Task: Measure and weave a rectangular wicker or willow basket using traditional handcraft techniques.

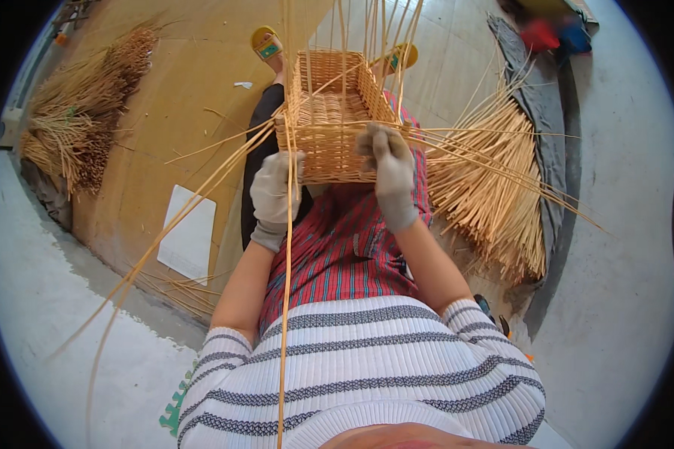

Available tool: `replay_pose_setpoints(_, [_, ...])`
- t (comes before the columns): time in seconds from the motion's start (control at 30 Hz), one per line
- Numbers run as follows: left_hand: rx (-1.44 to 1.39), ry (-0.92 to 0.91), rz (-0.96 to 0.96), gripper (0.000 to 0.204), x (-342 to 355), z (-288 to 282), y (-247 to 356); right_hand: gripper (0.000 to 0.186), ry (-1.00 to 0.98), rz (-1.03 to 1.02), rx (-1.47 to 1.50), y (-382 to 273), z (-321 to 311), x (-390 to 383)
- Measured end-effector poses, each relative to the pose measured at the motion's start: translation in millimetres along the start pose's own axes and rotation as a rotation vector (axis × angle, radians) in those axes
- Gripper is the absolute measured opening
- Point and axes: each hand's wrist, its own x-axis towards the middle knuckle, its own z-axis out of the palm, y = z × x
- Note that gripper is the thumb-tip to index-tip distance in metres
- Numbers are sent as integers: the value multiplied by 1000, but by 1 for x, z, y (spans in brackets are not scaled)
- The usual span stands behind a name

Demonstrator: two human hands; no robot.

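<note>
A half-woven wicker basket [328, 154] rests over my lap, its inside facing up and several long upright stakes rising from its walls. My left hand [275, 193], in a pale grey work glove, is closed at the basket's near left corner. One long wicker strand [285, 299] runs past its fingers and down over my chest. At the near right part of the rim is my right hand [389, 168], gloved too, its fingers bent in a pinch on a strand of the weave; the fingertips are partly hidden. Loose strands [195, 200] stick out leftward from the near wall.
A big bundle of wicker rods [494, 187] lies on grey cloth [543, 112] at right. More bundles [90, 112] lie at far left. A white sheet [188, 236] is on the floor left of my legs. Loose strands [517, 176] reach out rightward. My yellow slippers [266, 43] are beyond.
</note>
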Motion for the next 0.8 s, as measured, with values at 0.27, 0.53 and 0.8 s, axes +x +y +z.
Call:
replay_pose_setpoints(0.27, [434,-413,-82,81,31,16,20,24,121,-196,77,9,-12,48])
replay_pose_setpoints(0.53, [449,-412,-205,99,30,37,15,47,-154,-706,-437,-75,66,110])
replay_pose_setpoints(0.8, [296,-324,123,77,46,68,49,31,197,-579,-694,-34,-65,46])
